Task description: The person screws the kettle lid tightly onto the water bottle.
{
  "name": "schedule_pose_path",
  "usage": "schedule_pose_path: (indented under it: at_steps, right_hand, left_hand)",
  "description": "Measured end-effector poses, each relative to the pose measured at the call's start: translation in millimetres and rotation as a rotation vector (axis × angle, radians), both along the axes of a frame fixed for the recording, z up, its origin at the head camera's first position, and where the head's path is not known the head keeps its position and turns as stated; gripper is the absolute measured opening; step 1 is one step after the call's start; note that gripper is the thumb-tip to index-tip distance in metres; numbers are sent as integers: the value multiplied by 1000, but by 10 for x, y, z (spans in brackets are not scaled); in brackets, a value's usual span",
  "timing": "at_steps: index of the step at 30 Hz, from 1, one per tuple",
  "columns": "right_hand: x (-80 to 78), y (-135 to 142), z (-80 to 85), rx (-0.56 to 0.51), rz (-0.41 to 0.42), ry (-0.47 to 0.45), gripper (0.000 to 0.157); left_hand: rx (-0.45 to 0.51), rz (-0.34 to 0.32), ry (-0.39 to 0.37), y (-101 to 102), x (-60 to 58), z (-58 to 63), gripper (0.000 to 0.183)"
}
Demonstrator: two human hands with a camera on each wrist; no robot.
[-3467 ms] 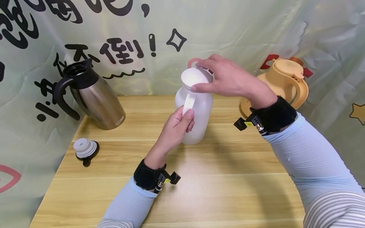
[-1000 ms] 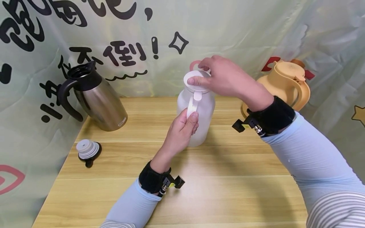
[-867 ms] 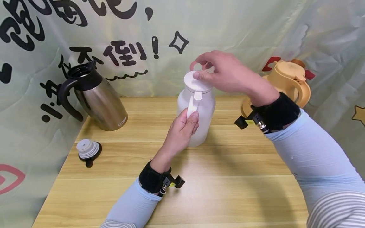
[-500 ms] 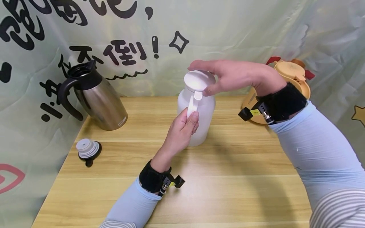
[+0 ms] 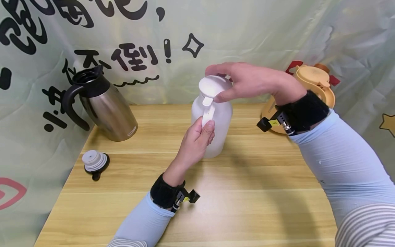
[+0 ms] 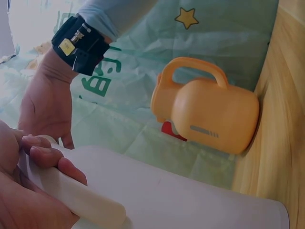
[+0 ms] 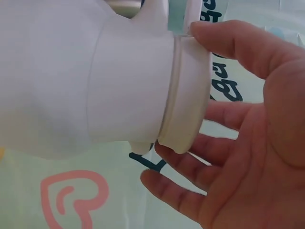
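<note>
A white jug (image 5: 220, 128) with a frosted-looking body stands upright on the wooden table. My left hand (image 5: 192, 145) grips its handle (image 5: 208, 114), thumb along the near side; the left wrist view shows the fingers curled round that handle (image 6: 88, 202). On top sits a round white lid (image 5: 211, 86) with a small tab just above the handle. My right hand (image 5: 250, 82) holds the lid by its edge, thumb at the front near the tab and fingers behind. In the right wrist view the thumb and fingers of that hand (image 7: 252, 129) span the lid's rim (image 7: 188, 95).
At the left stands a steel thermos jug (image 5: 108, 111) with a black collar and handle, its top uncovered. A grey-and-black stopper (image 5: 95, 162) lies before it. Behind my right wrist is an orange jug (image 6: 214, 114) with a handle. Printed cloth (image 5: 253, 31) hangs behind the table.
The lid's tab has shifted left, into line with the handle. My right hand let its fingers off the lid, re-placed them round the rim and moved slightly left. My left hand keeps its grip.
</note>
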State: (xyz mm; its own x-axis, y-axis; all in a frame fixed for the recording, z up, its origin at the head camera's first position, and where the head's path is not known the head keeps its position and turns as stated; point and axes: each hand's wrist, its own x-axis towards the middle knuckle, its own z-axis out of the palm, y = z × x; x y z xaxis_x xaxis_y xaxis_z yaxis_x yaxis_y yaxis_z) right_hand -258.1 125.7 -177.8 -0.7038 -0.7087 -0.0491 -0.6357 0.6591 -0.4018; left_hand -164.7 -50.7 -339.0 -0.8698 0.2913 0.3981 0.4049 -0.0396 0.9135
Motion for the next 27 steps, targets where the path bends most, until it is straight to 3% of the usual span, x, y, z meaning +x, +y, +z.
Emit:
schedule_pose_path:
  at_steps: [11, 27]
  right_hand:
    - [32, -28, -96, 36, -96, 176, 79]
    - [116, -78, -166, 137, -241, 241, 86]
  left_hand:
    - [-2, -1, -5, -3, 2, 2, 29]
    - [-3, 8, -21, 0, 8, 3, 24]
